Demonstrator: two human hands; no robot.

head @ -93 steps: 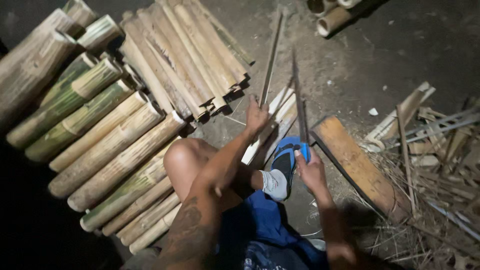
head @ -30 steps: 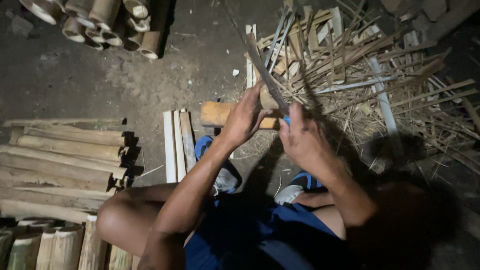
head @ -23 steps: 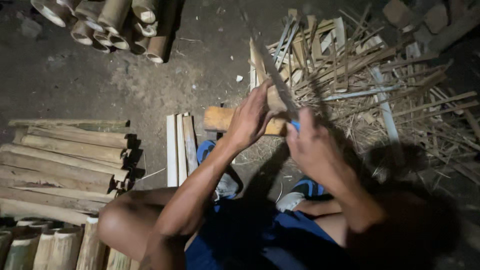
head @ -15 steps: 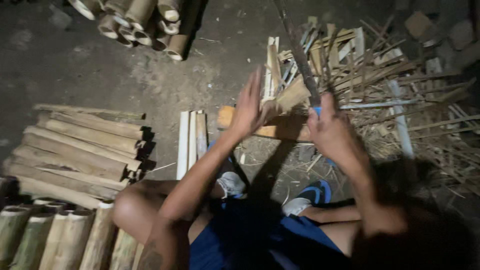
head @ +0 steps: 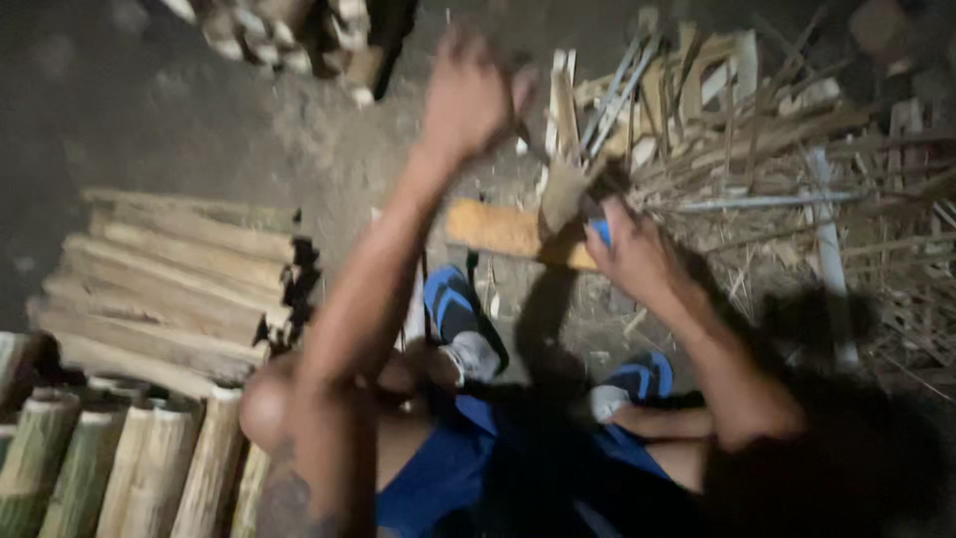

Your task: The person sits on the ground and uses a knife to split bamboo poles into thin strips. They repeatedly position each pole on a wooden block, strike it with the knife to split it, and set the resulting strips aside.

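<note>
- Landmark: wooden block (head: 503, 227), lying flat on the dirt floor ahead of the seated person.
- Left hand (head: 466, 95): raised above and beyond the block, fingers curled; the frame is blurred, so what it grips cannot be told.
- Right hand (head: 632, 254): at the block's right end, closed around a blue-handled tool (head: 598, 230).
- Bamboo strip (head: 564, 189): stands on the block's right end, just beside the right hand.
- Split bamboo pile (head: 174, 274): left of the block.
- Scrap slivers (head: 797, 159): right of the block.
</note>
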